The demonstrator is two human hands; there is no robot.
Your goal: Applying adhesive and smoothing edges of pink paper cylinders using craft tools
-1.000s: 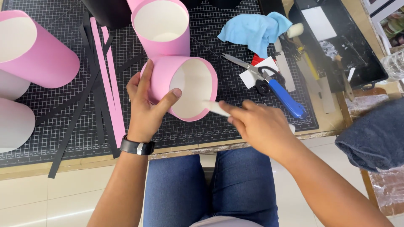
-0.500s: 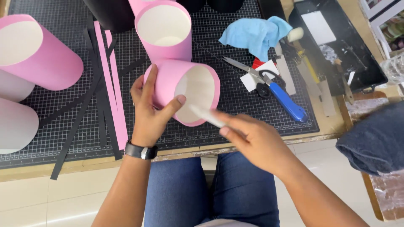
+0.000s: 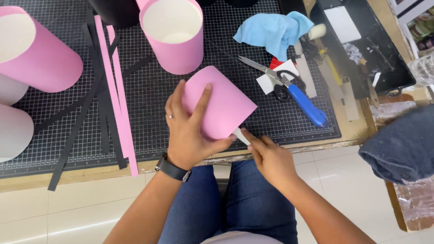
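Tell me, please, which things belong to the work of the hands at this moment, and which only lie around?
In use:
pink tube, held by the left hand
thin white tool, pinched by the right hand at the tube's edge

Lying about:
scissors
blue cloth
upright pink tube
pink and black strips
cutting mat

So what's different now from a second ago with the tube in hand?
The left hand has turned the pink tube so its open end, which faced the camera, now points away and down; only the outer wall shows. The right hand keeps its white strip, now at the tube's lower edge. Both grips are unchanged. The scissors, blue cloth and standing tubes stayed put.
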